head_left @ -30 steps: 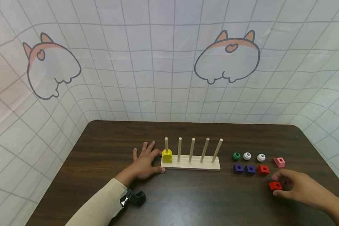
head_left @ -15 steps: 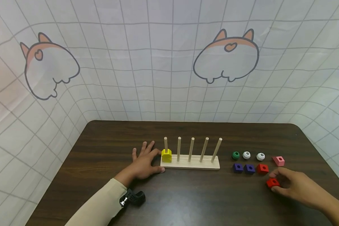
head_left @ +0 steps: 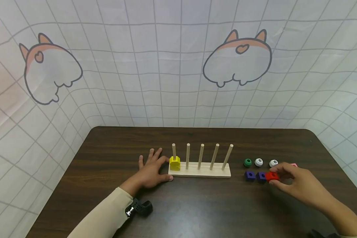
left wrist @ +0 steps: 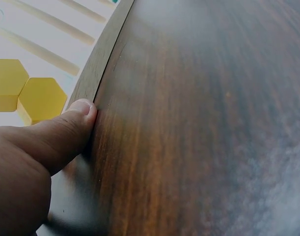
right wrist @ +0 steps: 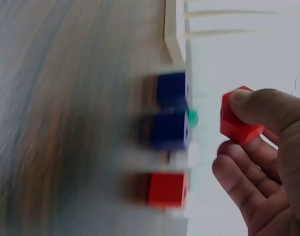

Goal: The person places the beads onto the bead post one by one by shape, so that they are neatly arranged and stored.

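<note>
My right hand (head_left: pixel 300 185) pinches a red hexagonal bead (right wrist: pixel 238 118) between thumb and fingers, raised above the table. Below it, another red bead (right wrist: pixel 167 189) rests on the table beside two dark blue cube-like beads (head_left: pixel 250 176). In the head view the held bead overlaps that red one. My left hand (head_left: pixel 151 173) lies spread at the left end of a pale wooden peg board (head_left: pixel 202 170). Its thumb (left wrist: pixel 81 110) touches the board's front edge, and the index finger reaches the end near the first peg. Yellow hexagonal beads (head_left: pixel 175 163) sit on that peg.
Behind the blue beads stand a green round bead (head_left: pixel 247 162) and two white round beads (head_left: pixel 258 162). A pink bead (head_left: pixel 294 164) is mostly hidden by the right hand. A patterned cloth (head_left: pixel 166 66) hangs behind the dark wooden table (head_left: pixel 196 205).
The right hand has lifted the red bead and carried it left and away from me, over the other red bead. The left hand stays at the board's end.
</note>
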`<state>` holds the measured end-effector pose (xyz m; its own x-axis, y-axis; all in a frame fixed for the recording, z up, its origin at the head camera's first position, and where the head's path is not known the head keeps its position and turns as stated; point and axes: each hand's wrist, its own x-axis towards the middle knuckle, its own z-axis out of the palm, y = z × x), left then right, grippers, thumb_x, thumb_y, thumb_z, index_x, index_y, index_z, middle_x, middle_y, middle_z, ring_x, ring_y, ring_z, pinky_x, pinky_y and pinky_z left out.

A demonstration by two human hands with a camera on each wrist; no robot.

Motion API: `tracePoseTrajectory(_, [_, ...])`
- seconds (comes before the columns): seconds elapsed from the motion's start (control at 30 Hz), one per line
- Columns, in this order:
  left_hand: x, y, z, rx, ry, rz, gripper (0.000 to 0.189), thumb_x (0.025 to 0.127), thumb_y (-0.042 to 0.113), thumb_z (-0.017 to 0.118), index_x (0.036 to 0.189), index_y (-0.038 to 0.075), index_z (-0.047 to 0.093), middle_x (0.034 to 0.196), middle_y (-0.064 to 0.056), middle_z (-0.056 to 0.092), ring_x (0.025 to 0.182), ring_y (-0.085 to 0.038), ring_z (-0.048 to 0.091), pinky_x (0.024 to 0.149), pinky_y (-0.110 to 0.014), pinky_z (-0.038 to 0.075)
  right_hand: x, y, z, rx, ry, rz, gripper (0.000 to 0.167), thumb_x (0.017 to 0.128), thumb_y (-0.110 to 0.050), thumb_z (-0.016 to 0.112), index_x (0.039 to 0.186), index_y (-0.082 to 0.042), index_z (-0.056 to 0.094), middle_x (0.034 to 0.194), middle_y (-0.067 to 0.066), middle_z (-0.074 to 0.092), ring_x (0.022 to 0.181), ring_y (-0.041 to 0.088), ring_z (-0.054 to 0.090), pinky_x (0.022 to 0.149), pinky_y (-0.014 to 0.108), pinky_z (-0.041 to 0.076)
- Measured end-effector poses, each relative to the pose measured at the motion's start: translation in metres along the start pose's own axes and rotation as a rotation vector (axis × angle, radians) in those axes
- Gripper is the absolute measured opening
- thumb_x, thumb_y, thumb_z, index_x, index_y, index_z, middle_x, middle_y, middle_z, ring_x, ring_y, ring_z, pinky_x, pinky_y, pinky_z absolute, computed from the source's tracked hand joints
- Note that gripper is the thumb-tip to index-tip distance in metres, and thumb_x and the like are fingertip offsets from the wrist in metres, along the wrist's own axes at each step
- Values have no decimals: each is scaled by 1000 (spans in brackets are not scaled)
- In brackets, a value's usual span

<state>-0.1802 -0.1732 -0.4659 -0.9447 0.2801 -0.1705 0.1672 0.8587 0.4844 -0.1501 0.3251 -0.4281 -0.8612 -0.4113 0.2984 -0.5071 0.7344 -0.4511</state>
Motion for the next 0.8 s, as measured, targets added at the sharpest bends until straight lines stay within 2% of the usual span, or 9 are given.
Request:
tracePoseTrajectory(0.27, [1, -1, 0, 1, -3, -3, 59, 90, 54, 75, 137, 26, 55, 171, -11, 8, 155, -37, -10, 112, -71, -12, 23, -29, 4, 18, 28, -43, 38, 80, -16, 90, 110, -23, 68, 91, -19, 69, 80, 0, 65, 67, 30, 56])
tracePoseTrajectory(0.47, [1, -1, 0, 5, -5, -1, 57, 89, 54, 75, 135, 27, 56, 171, -11, 9, 155, -37, -9, 112, -71, -12, 39, -42, 6, 47, 48, -66, 37, 81, -13, 89, 111, -20, 68, 92, -16, 69, 79, 1, 65, 66, 28, 56])
tracePoseTrajectory(0.63, [1, -1, 1, 7, -4, 1, 56, 89, 54, 75, 135, 27, 57, 171, -12, 9, 155, -37, -9, 112, -71, -12, 52, -55, 8, 73, 97, -84, 38, 79, -10, 90, 111, -16, 69, 93, -10, 71, 79, 2, 66, 65, 23, 54])
tracePoseTrajectory(0.8, [0, -1, 0, 11, -3, 1, 56, 89, 55, 75, 135, 28, 56, 171, -11, 8, 155, -37, -9, 112, -70, -13, 63, -69, 9, 110, 112, -81, 37, 81, -10, 89, 114, -13, 70, 95, -7, 72, 80, 6, 67, 64, 25, 53])
